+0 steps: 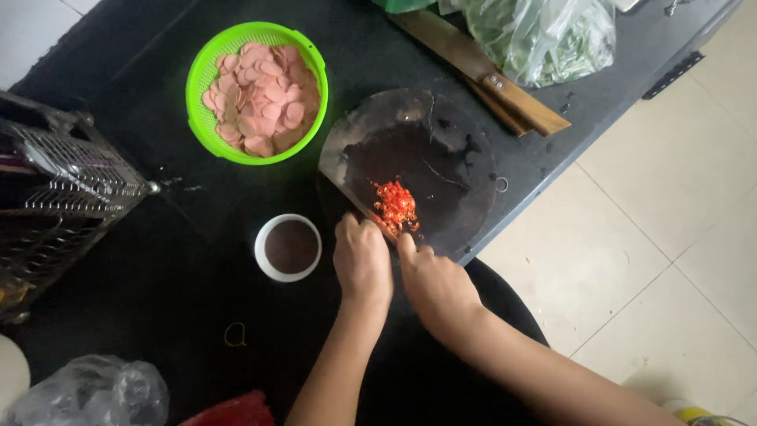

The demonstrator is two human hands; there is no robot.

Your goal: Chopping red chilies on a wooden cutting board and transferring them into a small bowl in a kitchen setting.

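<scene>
Both hands sit together at the near rim of a round dark chopping board (426, 166) at the counter's right edge: the left hand (361, 260) curled, the right hand (434, 284) with its forefinger at the chopped red chilli (395, 205); what either grips cannot be told. Black counter (142, 276) carries a green basket of pink slices (257, 91), a white cup (289, 247) and a wire rack (63, 189). Pale tiled floor (670, 237) lies beyond the counter's right edge.

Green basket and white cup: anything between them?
Nothing: in the head view the stretch of black counter between the green basket and the white cup is bare.
</scene>
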